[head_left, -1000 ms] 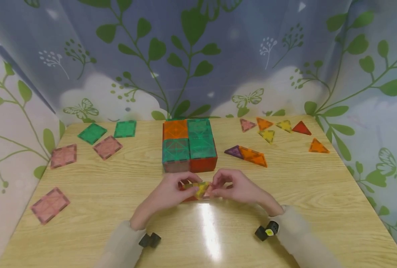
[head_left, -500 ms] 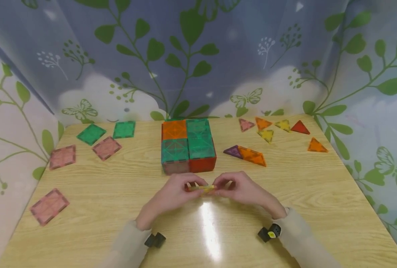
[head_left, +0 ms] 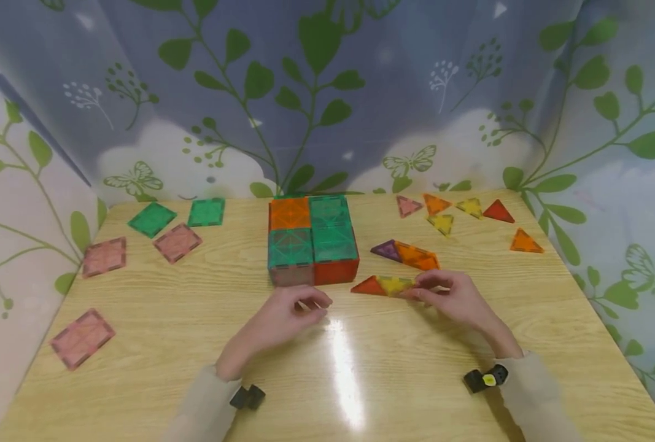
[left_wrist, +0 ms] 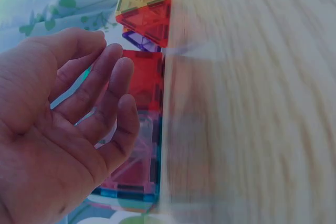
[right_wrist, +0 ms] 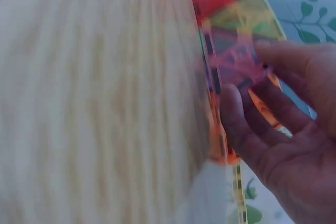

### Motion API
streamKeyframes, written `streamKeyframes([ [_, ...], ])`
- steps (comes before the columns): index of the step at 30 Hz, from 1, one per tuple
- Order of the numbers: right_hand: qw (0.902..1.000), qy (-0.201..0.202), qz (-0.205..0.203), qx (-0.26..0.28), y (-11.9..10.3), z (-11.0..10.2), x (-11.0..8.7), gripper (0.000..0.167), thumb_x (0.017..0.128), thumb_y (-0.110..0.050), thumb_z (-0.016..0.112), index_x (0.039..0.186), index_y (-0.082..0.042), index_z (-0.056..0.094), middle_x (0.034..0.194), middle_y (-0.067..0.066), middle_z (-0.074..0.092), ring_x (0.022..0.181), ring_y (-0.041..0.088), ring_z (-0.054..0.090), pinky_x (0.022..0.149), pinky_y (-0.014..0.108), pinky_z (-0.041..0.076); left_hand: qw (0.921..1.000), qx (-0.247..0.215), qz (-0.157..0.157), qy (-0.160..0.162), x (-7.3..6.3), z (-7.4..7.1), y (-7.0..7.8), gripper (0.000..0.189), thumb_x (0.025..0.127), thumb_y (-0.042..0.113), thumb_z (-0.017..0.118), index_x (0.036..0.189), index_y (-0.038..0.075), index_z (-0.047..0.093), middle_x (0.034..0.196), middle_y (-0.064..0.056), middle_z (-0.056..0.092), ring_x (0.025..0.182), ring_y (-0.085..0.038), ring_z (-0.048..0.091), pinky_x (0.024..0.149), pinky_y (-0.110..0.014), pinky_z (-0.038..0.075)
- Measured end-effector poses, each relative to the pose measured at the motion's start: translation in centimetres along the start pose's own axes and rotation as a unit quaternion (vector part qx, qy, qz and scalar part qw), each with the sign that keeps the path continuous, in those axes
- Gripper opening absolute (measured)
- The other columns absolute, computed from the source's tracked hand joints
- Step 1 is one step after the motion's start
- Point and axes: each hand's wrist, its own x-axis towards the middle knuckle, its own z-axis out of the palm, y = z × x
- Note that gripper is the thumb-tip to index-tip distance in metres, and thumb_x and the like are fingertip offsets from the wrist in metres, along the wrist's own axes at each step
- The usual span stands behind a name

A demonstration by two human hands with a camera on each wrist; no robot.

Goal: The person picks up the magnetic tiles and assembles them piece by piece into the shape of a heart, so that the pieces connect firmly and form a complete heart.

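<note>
In the head view my right hand holds the right end of a row of joined triangular magnetic tiles. The row runs from a red triangle through a yellow triangle to a pink triangle, which the thumb and fingers pinch in the right wrist view. It stands upright, right of a box of magnetic tiles with green and orange squares on top. My left hand is in front of the box, fingers loosely curved and holding nothing. In the left wrist view its palm shows bare.
Behind the held row stands another row, with a purple triangle and orange triangles. Several loose triangles, among them a red one, lie at the back right. Pink squares and green squares lie on the left.
Both hands held the tile row in front of the box. The left hand has let go, and the right hand has carried the row right, beside the box.
</note>
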Motion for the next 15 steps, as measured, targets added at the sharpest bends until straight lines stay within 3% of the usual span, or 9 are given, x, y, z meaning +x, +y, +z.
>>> streamKeyframes([
  [4, 0.9993, 0.033, 0.002, -0.018, 0.4, -0.7, 0.0, 0.017, 0.096, -0.014, 0.072, 0.109, -0.003, 0.072, 0.105, 0.016, 0.075, 0.086, 0.006, 0.071, 0.074, 0.022, 0.06, 1.0, -0.002, 0.006, 0.004, -0.1, -0.2, -0.3, 0.018, 0.098, 0.013, 0.068, 0.114, 0.01, 0.075, 0.107, 0.002, 0.076, 0.094, -0.011, 0.069, 0.081, -0.025, 0.058],
  [15, 0.9974, 0.005, 0.009, -0.071, 0.1, -1.5, 0.0, 0.025, 0.095, -0.02, 0.075, 0.116, -0.008, 0.071, 0.107, 0.009, 0.075, 0.096, 0.007, 0.067, 0.08, 0.021, 0.059, 1.0, -0.002, 0.002, 0.009, -0.1, -0.3, -0.2, 0.018, 0.098, 0.014, 0.067, 0.113, 0.01, 0.075, 0.104, 0.005, 0.076, 0.093, -0.01, 0.068, 0.08, -0.025, 0.058],
])
